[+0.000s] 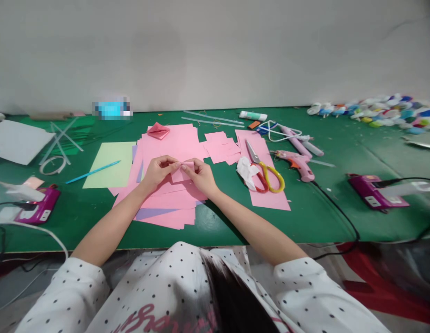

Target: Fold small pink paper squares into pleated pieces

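Observation:
My left hand [158, 170] and my right hand [200, 175] meet over a stack of pink paper sheets [166, 203] on the green table [305, 222]. Both pinch a small folded pink paper piece [183, 172] between fingers and thumbs, one hand at each end. A finished folded pink paper shape [158, 131] lies at the far edge of the stack. Smaller pink squares [220, 147] sit just right of my hands.
Yellow-handled scissors [265, 173] and crumpled white paper [246, 172] lie on a pink strip to the right. A pink glue gun [298, 164], glue stick [252, 115], light green sheet [110, 164] with a blue stick [93, 171], purple devices [39, 208] [376, 192] and coloured caps [384, 111] surround the stack.

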The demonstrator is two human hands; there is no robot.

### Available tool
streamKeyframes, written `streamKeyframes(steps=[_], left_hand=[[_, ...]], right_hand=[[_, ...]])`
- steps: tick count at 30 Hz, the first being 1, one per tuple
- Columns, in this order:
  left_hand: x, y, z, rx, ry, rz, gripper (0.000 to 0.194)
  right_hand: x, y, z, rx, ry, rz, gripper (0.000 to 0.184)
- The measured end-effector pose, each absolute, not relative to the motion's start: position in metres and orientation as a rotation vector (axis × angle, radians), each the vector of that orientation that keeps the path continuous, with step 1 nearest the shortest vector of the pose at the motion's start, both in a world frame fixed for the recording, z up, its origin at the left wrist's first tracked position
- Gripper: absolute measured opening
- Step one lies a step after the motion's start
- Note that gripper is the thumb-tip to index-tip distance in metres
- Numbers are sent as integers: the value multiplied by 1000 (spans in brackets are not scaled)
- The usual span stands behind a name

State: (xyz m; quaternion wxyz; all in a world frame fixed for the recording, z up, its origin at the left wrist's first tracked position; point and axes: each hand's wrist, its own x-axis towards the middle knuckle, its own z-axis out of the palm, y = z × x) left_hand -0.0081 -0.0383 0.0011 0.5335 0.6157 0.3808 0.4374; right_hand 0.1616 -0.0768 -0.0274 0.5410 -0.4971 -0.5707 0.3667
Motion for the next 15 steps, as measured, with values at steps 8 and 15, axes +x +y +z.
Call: streamKeyframes(steps=[8, 15], left_hand=[[-12, -31, -1, 1125, 908, 1160, 29], [-14, -28, -3, 1116, 905, 1170, 29]], right_hand=[[157, -77, -31, -1038, -1251, 1138, 44], [158, -77, -33, -1034, -1257, 1138, 43]])
